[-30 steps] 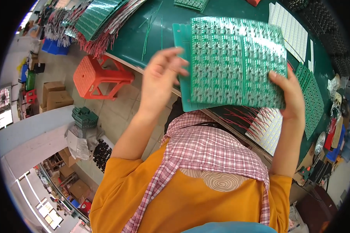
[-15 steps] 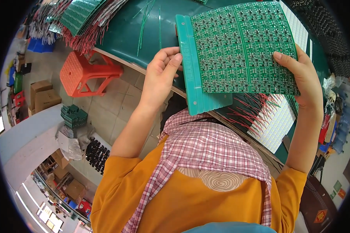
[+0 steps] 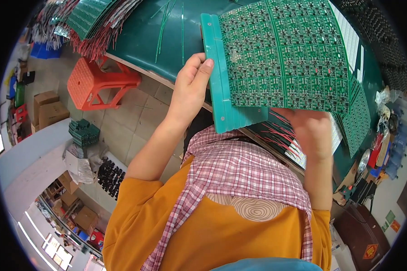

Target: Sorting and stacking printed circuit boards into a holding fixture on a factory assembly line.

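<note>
A large green circuit board panel [image 3: 285, 58], covered in repeated small parts, stands raised with its left edge at a teal stepped plastic fixture [image 3: 218, 67] with screws. My left hand [image 3: 191, 88] is closed on the fixture's left edge, thumb in front and fingers curled behind. Below the panel's lower right edge is my right hand [image 3: 309, 128], blurred by motion. Its fingers are partly hidden behind the panel, so whether they hold anything does not show. Red wires [image 3: 278, 133] lie just left of this hand.
On the dark green table [image 3: 140, 36] are thin green strips [image 3: 163, 34]. A stack of wired boards [image 3: 92, 20] sits at far left, and more green panels [image 3: 357, 119] lie at right. An orange stool [image 3: 88, 86] stands left of the table.
My right hand has let go of the panel's right edge and moved down and left, under its lower edge. The left hand keeps its hold on the fixture.
</note>
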Demonstrator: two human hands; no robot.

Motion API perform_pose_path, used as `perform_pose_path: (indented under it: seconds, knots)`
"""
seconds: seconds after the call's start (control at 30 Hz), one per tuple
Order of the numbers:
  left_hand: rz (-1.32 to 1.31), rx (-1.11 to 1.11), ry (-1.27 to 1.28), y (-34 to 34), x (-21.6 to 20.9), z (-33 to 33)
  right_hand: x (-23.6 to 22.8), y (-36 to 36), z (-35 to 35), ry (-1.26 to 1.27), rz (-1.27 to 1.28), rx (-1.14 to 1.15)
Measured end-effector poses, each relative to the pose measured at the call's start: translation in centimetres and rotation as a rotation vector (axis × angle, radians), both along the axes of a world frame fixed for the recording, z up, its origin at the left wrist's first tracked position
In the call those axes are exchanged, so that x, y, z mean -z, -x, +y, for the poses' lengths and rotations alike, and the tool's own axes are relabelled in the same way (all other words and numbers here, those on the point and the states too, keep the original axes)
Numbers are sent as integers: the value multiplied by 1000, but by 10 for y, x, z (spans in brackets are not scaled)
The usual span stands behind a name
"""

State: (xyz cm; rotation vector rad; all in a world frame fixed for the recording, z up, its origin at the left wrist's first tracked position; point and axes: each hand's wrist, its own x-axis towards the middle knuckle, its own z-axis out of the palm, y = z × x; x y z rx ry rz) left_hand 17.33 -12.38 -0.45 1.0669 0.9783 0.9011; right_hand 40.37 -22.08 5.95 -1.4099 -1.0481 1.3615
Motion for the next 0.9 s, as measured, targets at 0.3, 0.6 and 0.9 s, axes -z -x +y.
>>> perform_pose_path:
  seconds: [0.3,0.6,0.9]
  knots:
    - [40,-71,-37,-6,-4,-2,20,65,17,54,205,311]
    - [131,-43,-47,-3,-6,-6,18,64,20,207,47,303]
    - [124,-48,-118,-7,-6,-4,51,52,23,187,573,308]
